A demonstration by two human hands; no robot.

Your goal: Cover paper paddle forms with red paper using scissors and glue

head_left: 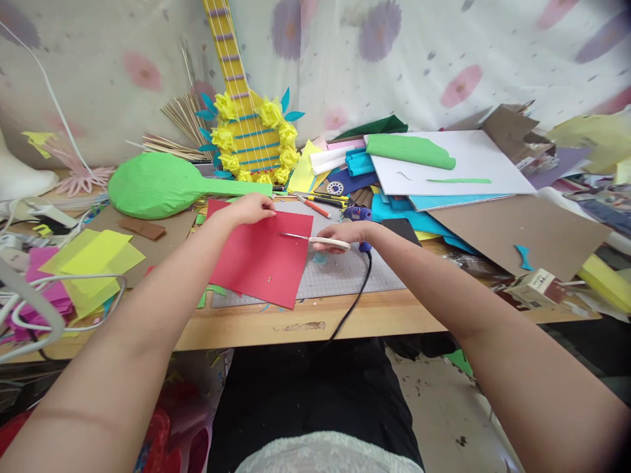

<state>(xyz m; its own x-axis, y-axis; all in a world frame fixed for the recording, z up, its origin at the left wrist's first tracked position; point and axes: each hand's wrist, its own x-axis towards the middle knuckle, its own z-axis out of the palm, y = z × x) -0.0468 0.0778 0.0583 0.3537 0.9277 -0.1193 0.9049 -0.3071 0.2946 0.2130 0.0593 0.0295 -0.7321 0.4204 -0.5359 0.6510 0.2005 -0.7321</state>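
Observation:
A sheet of red paper [261, 263] lies on the grey cutting mat [335, 279], tilted a little and reaching toward the table's front edge. My left hand [252, 209] is at the sheet's far edge, its thumb and fingers closed on the paper. In my right hand [345, 233] is a pair of scissors [328, 244] with pale handles, their blades pointing left over the sheet's right side. Whether the blades have cut into the paper, I cannot tell. Just behind my hands are an orange-handled tool [317, 208] and a blue glue gun [357, 213] with a black cord.
A green paper-covered, paddle-shaped piece [155, 185] lies at left. Behind it leans a yellow guitar-like model [256, 141] with paper flowers. Yellow sheets [96, 256] and white cables [29, 315] crowd the left. Rolled papers, a white board [473, 154] and cardboard [522, 226] cover the right.

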